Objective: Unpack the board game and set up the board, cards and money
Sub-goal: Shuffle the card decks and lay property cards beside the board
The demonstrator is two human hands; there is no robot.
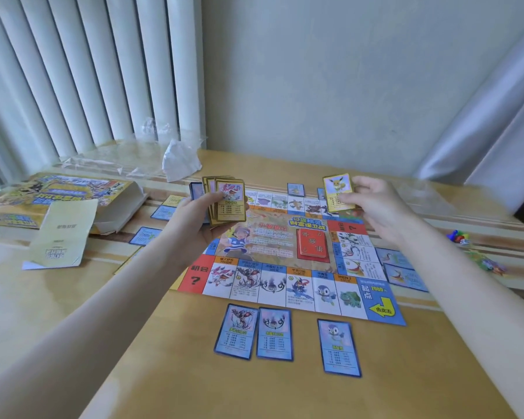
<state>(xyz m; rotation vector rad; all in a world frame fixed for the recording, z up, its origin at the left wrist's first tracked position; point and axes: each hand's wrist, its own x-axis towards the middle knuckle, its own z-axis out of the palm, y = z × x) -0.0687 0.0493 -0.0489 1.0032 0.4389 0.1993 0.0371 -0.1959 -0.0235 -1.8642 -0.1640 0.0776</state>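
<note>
So left hand (208, 220) grips a gold-card stack (228, 204), right hand (372, 204) pinches 1 gold card (338, 192) above the board (288, 252), with 3 blue cards (274, 334) along its near edge.

I see a light wooden table with striped brown bands (194, 373) carrying a colourful square paper game board (288, 252) laid flat near its middle. Just in front of the board's near edge lie three blue-bordered picture cards (273, 334), two side by side and one apart to the right, with more blue cards (403, 270) beside the board's right edge and others along its left and far edges. Left of the board rest an opened yellow cardboard game box (58, 198) and a pale folded paper leaflet (61, 234), behind it crumpled clear plastic wrap (152, 146), and well to its right small coloured plastic pieces (457, 237).
</note>
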